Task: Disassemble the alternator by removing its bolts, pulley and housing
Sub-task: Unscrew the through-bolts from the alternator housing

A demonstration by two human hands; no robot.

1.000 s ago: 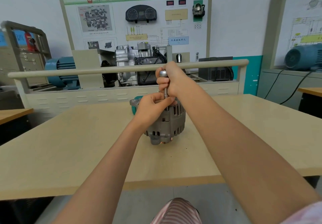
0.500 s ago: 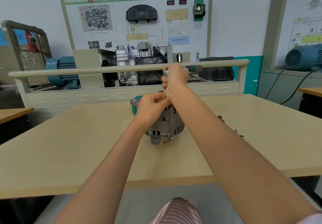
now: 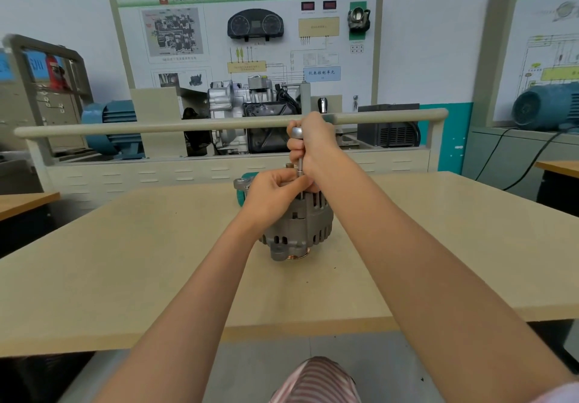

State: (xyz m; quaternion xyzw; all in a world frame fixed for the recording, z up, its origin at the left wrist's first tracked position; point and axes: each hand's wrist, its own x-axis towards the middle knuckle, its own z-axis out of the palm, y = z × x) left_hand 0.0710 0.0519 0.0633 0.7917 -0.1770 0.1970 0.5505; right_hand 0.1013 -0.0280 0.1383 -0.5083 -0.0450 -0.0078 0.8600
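The right hand (image 3: pixel 313 145) is wrapped around an upright driver tool (image 3: pixel 299 152) with a rounded metal cap; the left hand (image 3: pixel 275 195) curls against the tool's lower shaft and the top of the alternator (image 3: pixel 300 227), which stands on end mid-table (image 3: pixel 125 261). Likely risks: the tip could jump off the bolt if the shaft tilts; the unclamped alternator could twist or tip under torque.

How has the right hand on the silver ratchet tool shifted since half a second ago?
Yes. The right hand has swung back left along the beige rail behind it, so the silver ratchet tool stands upright over the grey alternator.
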